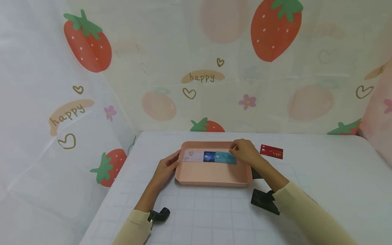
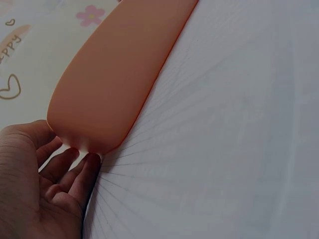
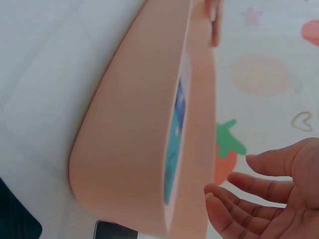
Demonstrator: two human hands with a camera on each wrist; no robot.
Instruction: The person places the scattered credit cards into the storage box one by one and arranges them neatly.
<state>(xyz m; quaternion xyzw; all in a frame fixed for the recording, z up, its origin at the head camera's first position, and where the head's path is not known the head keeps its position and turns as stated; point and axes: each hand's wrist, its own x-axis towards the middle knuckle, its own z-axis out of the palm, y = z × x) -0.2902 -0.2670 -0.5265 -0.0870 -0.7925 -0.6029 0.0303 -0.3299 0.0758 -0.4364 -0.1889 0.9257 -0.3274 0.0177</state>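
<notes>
A shallow pink tray (image 1: 214, 175) rests on the white table. Inside it a pale patterned card (image 1: 193, 156), a dark blue card (image 1: 209, 156) and a light blue card (image 1: 225, 157) lie in a row. My left hand (image 1: 165, 170) grips the tray's left end, with fingertips against its outer wall in the left wrist view. Over the tray's right part hovers my right hand (image 1: 245, 151), beside the light blue card. Its fingers (image 3: 259, 186) are loosely bent with nothing between them in the right wrist view.
A red VIP card (image 1: 271, 151) lies right of the tray. Near the right forearm are a black flat object (image 1: 265, 201) and another black piece (image 1: 256, 174), partly hidden. Behind the table hangs a strawberry-print cloth (image 1: 153, 68).
</notes>
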